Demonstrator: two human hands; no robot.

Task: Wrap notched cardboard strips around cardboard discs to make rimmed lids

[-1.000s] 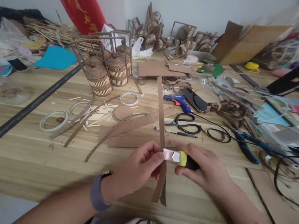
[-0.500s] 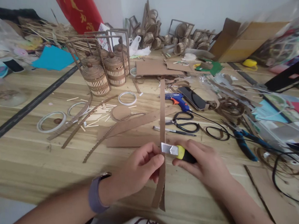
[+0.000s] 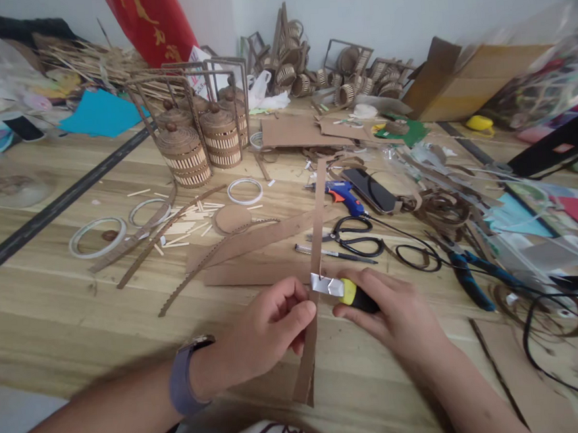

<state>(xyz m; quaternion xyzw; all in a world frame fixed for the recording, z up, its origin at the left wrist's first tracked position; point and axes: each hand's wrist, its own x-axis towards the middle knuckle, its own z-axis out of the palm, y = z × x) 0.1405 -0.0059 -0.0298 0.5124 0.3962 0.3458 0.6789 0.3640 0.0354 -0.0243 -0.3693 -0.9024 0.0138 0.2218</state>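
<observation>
My left hand [image 3: 265,333] pinches a long narrow brown cardboard strip [image 3: 318,221] that stands almost upright over the wooden table [image 3: 53,312]. My right hand [image 3: 392,315] is closed round a utility knife [image 3: 344,290] with a yellow and black handle. Its metal blade end touches the strip just above my left fingers. Below my hands the strip's lower end splits into two thin tails. A watch with a purple strap sits on my left wrist.
Flat cardboard pieces [image 3: 252,255] lie just behind my hands. Black scissors [image 3: 357,235], a blue glue gun [image 3: 343,193], a phone [image 3: 372,189], blue pliers [image 3: 471,273] and black cables lie to the right. Woven lidded baskets [image 3: 199,143], tape rings [image 3: 96,228] and small sticks are at the left back.
The knife has moved slightly up along the strip. The strip's top now leans a little to the right. Both hands stay in the same place.
</observation>
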